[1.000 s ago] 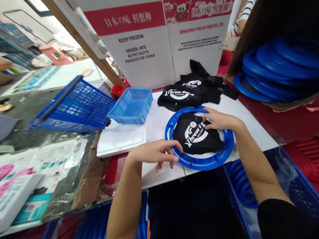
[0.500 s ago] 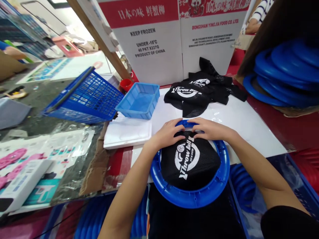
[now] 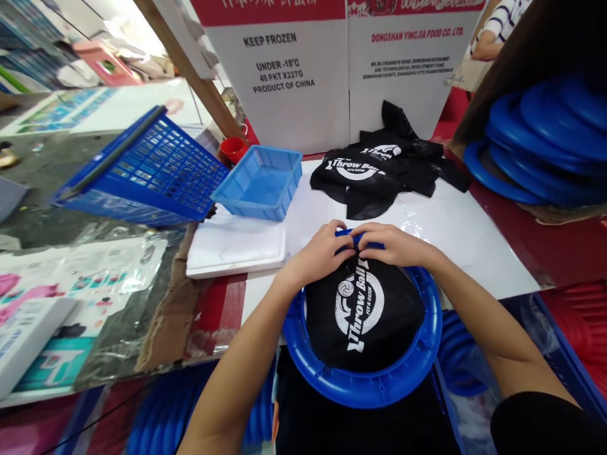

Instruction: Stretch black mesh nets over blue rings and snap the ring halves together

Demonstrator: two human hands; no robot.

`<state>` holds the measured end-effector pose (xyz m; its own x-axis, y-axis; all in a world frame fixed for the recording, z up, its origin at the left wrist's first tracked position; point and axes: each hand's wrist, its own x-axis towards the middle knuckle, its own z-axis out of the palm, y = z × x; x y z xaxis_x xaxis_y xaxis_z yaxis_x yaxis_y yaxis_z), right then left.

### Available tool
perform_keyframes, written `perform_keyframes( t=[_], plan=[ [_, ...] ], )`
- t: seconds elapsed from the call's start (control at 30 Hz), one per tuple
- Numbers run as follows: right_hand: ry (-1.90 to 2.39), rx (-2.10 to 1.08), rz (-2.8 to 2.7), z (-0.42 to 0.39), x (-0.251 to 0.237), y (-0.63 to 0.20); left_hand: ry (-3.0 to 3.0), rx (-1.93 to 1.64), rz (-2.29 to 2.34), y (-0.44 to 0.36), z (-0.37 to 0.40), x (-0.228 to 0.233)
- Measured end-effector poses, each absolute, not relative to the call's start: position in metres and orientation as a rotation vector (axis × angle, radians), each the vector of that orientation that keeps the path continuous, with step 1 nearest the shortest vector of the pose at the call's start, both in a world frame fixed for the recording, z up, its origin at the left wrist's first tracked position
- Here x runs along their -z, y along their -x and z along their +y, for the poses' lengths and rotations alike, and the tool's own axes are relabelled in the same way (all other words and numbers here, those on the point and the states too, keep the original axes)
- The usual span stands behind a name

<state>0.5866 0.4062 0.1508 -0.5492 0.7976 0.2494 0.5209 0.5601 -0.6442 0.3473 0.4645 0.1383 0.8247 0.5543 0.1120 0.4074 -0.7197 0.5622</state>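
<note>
Blue plastic ring [image 3: 365, 385] sits in the lower middle of the frame, half on the white tabletop [image 3: 455, 240] and half over its near edge, with a black mesh net [image 3: 365, 313] printed "Throw Ball" laid across its opening.

At the far left lie printed cards and packaging [image 3: 57, 297] under clear film. Right of them, in the upper left, a dark blue slatted basket [image 3: 142, 174] is tipped on its side, and a small red cup [image 3: 232, 149] stands just behind a light blue tray [image 3: 260, 183]. A flat white slab [image 3: 237, 248] lies below the tray.

At the ring's far edge the 2 hands meet. The left hand [image 3: 318, 256] has its fingers curled down and pressed on the net's top edge at the rim; the right hand [image 3: 396, 245] does the same just beside it, thumbs nearly touching. Both appear to pinch mesh against the rim, though the fingertips are hidden.

Behind them, a pile of black nets [image 3: 379, 170] lies against a white carton [image 3: 303, 76] marked "KEEP FROZEN". At the far right, a stack of blue rings [image 3: 535, 139] rests on a red surface.
</note>
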Motion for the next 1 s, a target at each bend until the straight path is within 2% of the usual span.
perform_keyframes(
  t=[0.2, 0.43, 1.0],
  plan=[
    [1.243, -0.592, -2.1, 0.408, -0.145, -0.585, -2.32, -0.591, 0.725, -0.35, 0.474, -0.133],
    [1.366, -0.527, -2.049, 0.411, -0.139, -0.574, -2.306, -0.55, 0.764, -0.355, 0.48, -0.134],
    [1.396, -0.627, -2.017, 0.413, -0.147, -0.586, -2.167, -0.455, 0.854, -0.36, 0.484, -0.133]
  ],
)
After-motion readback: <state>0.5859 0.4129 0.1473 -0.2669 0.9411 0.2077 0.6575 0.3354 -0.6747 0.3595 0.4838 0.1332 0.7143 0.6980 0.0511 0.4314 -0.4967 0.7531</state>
